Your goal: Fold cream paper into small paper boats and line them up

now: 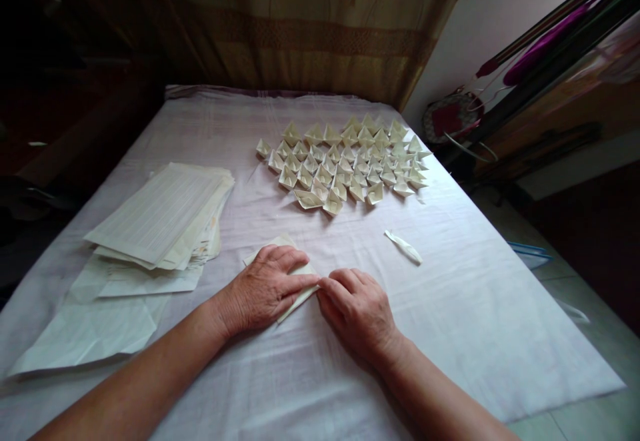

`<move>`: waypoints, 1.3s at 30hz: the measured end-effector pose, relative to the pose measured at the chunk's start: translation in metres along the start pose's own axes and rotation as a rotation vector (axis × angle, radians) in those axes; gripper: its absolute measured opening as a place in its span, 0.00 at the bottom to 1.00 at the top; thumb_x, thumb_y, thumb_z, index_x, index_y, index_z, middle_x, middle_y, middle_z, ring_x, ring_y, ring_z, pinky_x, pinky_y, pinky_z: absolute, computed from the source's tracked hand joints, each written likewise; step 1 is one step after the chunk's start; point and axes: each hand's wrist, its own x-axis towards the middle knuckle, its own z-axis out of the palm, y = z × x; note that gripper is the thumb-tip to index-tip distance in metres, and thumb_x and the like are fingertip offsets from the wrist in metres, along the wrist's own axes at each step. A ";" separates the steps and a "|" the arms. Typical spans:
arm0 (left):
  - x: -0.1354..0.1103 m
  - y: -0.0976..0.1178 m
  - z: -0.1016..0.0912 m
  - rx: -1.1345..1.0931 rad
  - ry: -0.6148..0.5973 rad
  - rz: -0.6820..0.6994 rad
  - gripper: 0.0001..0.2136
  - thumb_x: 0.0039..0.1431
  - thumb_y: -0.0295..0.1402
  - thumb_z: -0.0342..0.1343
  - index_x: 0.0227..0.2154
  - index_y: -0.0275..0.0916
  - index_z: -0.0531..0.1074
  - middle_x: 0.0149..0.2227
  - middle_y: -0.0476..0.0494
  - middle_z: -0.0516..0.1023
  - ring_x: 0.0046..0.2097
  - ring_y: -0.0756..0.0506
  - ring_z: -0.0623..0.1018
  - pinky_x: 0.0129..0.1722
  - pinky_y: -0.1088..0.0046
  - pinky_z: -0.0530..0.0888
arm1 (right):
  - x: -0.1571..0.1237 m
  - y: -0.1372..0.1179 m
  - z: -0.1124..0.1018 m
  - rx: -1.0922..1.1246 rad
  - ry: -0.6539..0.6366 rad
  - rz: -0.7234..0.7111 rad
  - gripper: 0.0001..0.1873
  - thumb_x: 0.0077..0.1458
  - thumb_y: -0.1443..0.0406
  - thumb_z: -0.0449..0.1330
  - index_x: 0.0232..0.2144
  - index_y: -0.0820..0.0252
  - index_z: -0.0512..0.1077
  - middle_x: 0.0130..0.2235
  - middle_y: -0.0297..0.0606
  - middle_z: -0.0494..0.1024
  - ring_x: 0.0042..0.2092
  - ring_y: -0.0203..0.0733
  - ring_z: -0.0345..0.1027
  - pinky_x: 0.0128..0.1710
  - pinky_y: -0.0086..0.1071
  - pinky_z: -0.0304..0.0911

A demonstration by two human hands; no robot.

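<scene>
A folded sheet of paper point(299, 305) lies on the cloth-covered table, partly hidden under my left hand point(267, 284). That hand rests flat across it with the fingers stretched toward the right. My right hand point(355, 308) is closed, its thumb and forefinger pinching the paper's right-hand corner close to the left fingertips. Beyond both hands stand several small folded paper boats point(334, 164), grouped in tight rows. To the left of my left hand is a stack of printed paper sheets point(155, 214), with loose, creased sheets under it.
A narrow twisted strip of paper point(403, 248) lies right of my hands on the white tablecloth point(475, 308). Behind the table hangs a brown curtain point(300, 28). A patterned bag point(453, 114) and dark slanting bars stand past the right edge.
</scene>
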 end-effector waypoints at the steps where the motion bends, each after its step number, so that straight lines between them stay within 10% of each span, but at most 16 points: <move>1: 0.000 0.000 0.000 -0.004 0.001 -0.006 0.16 0.65 0.33 0.53 0.54 0.53 0.72 0.53 0.44 0.72 0.56 0.40 0.68 0.59 0.58 0.61 | 0.000 0.000 0.000 -0.003 0.002 -0.014 0.07 0.62 0.68 0.55 0.36 0.58 0.74 0.32 0.36 0.75 0.33 0.39 0.64 0.35 0.33 0.57; 39: 0.000 0.000 0.000 -0.052 -0.004 -0.030 0.14 0.66 0.36 0.52 0.52 0.51 0.74 0.53 0.44 0.72 0.56 0.41 0.68 0.58 0.59 0.61 | -0.003 -0.016 0.000 0.059 -0.018 0.017 0.07 0.62 0.67 0.56 0.37 0.59 0.74 0.32 0.38 0.75 0.34 0.39 0.68 0.37 0.32 0.60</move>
